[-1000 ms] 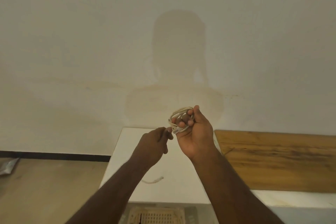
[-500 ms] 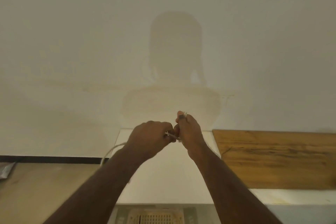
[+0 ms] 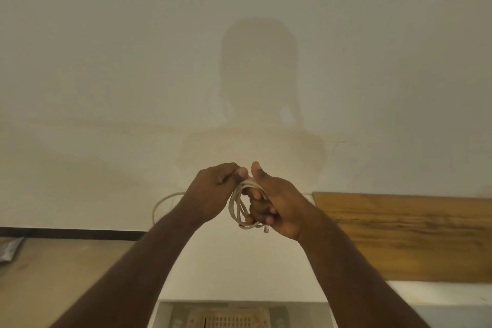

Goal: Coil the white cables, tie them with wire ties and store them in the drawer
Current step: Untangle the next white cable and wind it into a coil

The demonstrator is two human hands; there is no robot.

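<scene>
A white cable [image 3: 239, 208] hangs in several loops between my hands, held up in front of the wall. My right hand [image 3: 277, 205] grips the coil, its fingers curled through the loops, and a connector end dangles just below it. My left hand [image 3: 213, 192] pinches the cable at the top of the coil. A loose length of the same cable arcs out to the left behind my left forearm. Below, at the bottom edge, the open drawer [image 3: 165, 311] shows something pale and perforated inside.
A white cabinet top [image 3: 234, 269] lies under my hands. A wooden board [image 3: 404, 234] rests on the surface to the right. Tan floor [image 3: 53, 274] and a dark skirting line are on the left, with a grey packet [image 3: 10, 247] at the far left edge.
My hands had come close together half a second ago. Now the coil hangs open again in my right hand, lower than before, and my left hand holds the cable at its top.
</scene>
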